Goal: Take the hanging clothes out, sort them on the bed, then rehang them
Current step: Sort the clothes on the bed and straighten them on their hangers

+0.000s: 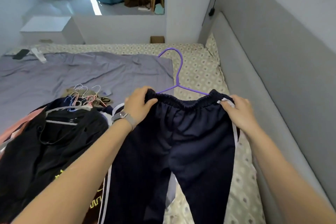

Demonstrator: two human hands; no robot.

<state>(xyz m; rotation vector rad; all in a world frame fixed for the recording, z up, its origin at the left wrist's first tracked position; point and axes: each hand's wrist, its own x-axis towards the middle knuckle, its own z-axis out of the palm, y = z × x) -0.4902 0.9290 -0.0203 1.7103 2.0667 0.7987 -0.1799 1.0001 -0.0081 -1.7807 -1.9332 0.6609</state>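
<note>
Trousers (181, 142) hang between left hand (140, 104) and right hand (239, 112), waistband pinched.

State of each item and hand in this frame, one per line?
navy track pants: waistband stretched over the hanger, legs hanging toward the camera
purple hanger: arms inside the waistband, hook free
left hand: grips waistband's left end
right hand: grips waistband's right end
clothes pile: heaped on bed, on hangers
</note>
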